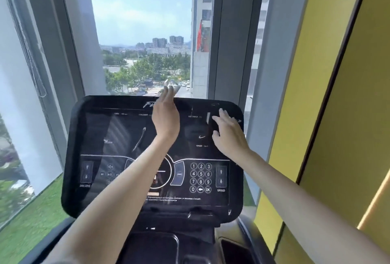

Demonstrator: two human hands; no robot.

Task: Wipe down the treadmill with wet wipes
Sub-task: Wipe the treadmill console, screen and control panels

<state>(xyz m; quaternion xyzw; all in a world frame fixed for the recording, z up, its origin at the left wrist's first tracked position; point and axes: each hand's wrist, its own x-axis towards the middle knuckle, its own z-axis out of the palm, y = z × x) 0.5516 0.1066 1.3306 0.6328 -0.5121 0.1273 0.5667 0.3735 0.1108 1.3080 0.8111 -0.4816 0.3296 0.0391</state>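
Black treadmill console point(88, 128) fronts the window point(143, 31), yellow wall point(337, 116) at right.

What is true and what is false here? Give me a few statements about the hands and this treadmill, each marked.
1. Both hands are up at the treadmill console. True.
2. The left hand grips a bottle. False: its fingers are straight and reach up over the console's top edge, and nothing shows in its grip.
3. The right hand lies with spread fingers on the console's upper right part. True.
4. The number keypad sits at the console's upper left. False: it is at the lower right.
5. The window behind the console shows buildings and trees. True.
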